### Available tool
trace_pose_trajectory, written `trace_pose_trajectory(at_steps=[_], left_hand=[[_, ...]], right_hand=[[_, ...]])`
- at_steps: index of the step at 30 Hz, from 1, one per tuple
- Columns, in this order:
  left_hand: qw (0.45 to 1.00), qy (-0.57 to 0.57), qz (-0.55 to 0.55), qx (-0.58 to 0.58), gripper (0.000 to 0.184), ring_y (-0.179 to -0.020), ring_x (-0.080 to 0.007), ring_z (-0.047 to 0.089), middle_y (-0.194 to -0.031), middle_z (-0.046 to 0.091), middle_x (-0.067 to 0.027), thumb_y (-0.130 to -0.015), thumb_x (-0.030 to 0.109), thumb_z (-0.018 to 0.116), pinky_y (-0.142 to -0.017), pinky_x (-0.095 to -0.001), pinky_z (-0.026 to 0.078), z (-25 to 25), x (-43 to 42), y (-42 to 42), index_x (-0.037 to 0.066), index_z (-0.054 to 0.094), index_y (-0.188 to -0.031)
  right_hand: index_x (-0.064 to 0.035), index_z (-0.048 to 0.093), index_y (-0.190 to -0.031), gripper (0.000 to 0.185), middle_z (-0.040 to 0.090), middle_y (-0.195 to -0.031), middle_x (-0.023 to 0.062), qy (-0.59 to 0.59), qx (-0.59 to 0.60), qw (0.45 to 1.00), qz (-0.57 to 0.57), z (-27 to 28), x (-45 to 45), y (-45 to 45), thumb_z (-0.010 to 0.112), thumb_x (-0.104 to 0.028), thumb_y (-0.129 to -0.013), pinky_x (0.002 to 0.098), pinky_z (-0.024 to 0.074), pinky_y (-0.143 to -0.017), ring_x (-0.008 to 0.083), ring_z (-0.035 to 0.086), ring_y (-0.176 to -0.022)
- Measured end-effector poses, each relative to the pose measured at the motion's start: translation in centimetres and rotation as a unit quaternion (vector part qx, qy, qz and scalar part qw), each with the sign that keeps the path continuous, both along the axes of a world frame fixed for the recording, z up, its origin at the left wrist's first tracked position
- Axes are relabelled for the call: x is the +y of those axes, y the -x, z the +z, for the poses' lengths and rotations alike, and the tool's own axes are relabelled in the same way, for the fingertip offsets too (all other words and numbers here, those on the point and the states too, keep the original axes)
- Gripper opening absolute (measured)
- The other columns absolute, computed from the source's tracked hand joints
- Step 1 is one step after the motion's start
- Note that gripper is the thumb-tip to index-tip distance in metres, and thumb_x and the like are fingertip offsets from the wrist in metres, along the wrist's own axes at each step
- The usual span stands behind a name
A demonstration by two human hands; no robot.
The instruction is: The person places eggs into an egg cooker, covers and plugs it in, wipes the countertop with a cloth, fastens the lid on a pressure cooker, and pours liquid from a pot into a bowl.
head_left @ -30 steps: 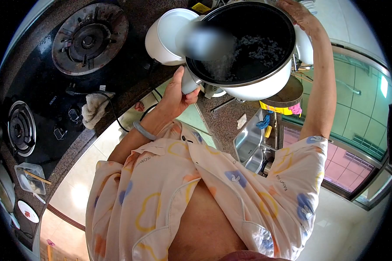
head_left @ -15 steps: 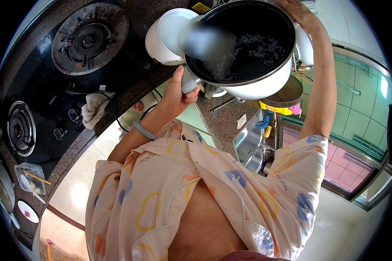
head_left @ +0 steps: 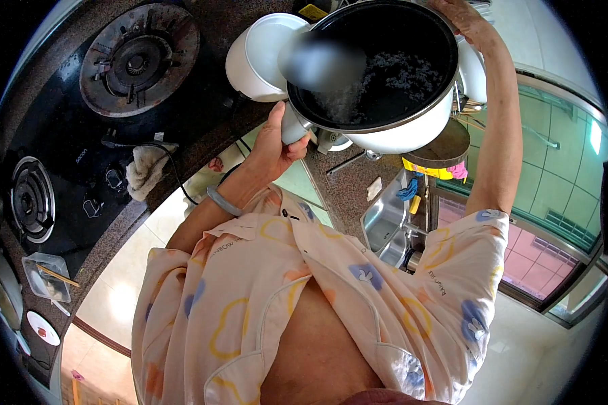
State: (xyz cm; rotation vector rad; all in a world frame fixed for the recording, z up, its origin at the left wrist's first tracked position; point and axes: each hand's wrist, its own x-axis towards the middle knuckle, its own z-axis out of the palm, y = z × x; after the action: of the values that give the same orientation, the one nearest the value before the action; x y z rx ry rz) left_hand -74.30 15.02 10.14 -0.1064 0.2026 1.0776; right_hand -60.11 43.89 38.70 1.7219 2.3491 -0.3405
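Observation:
A large pot (head_left: 405,131), white outside and black inside, is held up in front of me at the top, its opening facing my view. My left hand (head_left: 277,145), with a grey bangle at the wrist, is closed around the pot's grey handle. At the pot's far right edge, my right hand (head_left: 461,23) grips it, with its fingertips partly hidden. Pale specks (head_left: 405,75) are scattered over the dark interior. A blurred patch covers part of the inside. Beside the pot on the left stands a white round container (head_left: 260,61).
To the left is a black stove with a large burner (head_left: 140,59) and a small burner (head_left: 34,199). A cloth (head_left: 147,170) and a plug with its cord lie at its edge. A steel sink (head_left: 385,229) and a round board (head_left: 442,145) are on the right.

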Motion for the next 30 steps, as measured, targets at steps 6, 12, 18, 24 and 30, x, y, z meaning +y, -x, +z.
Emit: trace_pose_trajectory(at_steps=[6,12,18,24,30], left_hand=[[0.999,-0.004,0.006,0.032,0.042,-0.046,-0.0064,0.033,-0.063,0.044,-0.0022,-0.104,0.047,0.028,-0.042,-0.0222,0.028,0.4,0.1,0.0,0.009,0.047,-0.102],[1.000,-0.010,0.007,0.023,0.041,-0.046,-0.0064,0.032,-0.063,0.044,-0.0022,-0.105,0.045,0.027,-0.042,-0.0222,0.028,0.1,0.2,-0.2,0.009,0.047,-0.102],[0.999,0.001,0.009,0.032,0.042,-0.045,-0.0066,0.032,-0.062,0.044,-0.0021,-0.105,0.046,0.028,-0.042,-0.0226,0.027,0.5,0.2,-0.2,0.009,0.047,-0.100],[1.000,0.007,0.002,0.029,0.044,-0.045,-0.0070,0.032,-0.062,0.044,-0.0023,-0.104,0.048,0.030,-0.042,-0.0231,0.027,0.2,0.1,-0.4,0.008,0.047,-0.097],[1.000,0.001,0.001,0.017,0.044,-0.045,-0.0072,0.032,-0.061,0.044,-0.0024,-0.104,0.048,0.030,-0.042,-0.0233,0.028,-0.1,0.2,-0.5,0.008,0.047,-0.097]], right_hand=[[-0.0049,0.066,-0.099,0.030,0.063,-0.081,0.0028,-0.003,-0.006,1.000,-0.011,-0.2,0.8,-0.6,0.054,-0.032,-0.096,0.0295,0.0461,-0.060,0.0116,0.056,-0.069],[-0.0028,0.064,-0.102,0.028,0.064,-0.094,0.0049,-0.008,-0.047,0.996,0.077,-0.1,1.1,-0.9,0.052,-0.028,-0.097,0.0297,0.0502,-0.065,0.0134,0.060,-0.080],[-0.0022,0.065,-0.097,0.034,0.062,-0.079,0.0051,0.015,0.013,0.996,0.088,0.2,0.9,-1.2,0.053,-0.034,-0.098,0.0302,0.0469,-0.060,0.0126,0.056,-0.070],[-0.0018,0.065,-0.095,0.037,0.061,-0.074,0.0038,-0.025,-0.010,0.998,0.049,0.2,-0.1,-0.3,0.053,-0.037,-0.098,0.0304,0.0455,-0.058,0.0117,0.055,-0.066],[-0.0021,0.066,-0.095,0.038,0.061,-0.075,0.0042,-0.012,0.020,0.999,0.047,-0.1,0.3,-0.8,0.053,-0.038,-0.097,0.0309,0.0454,-0.059,0.0121,0.054,-0.066]])
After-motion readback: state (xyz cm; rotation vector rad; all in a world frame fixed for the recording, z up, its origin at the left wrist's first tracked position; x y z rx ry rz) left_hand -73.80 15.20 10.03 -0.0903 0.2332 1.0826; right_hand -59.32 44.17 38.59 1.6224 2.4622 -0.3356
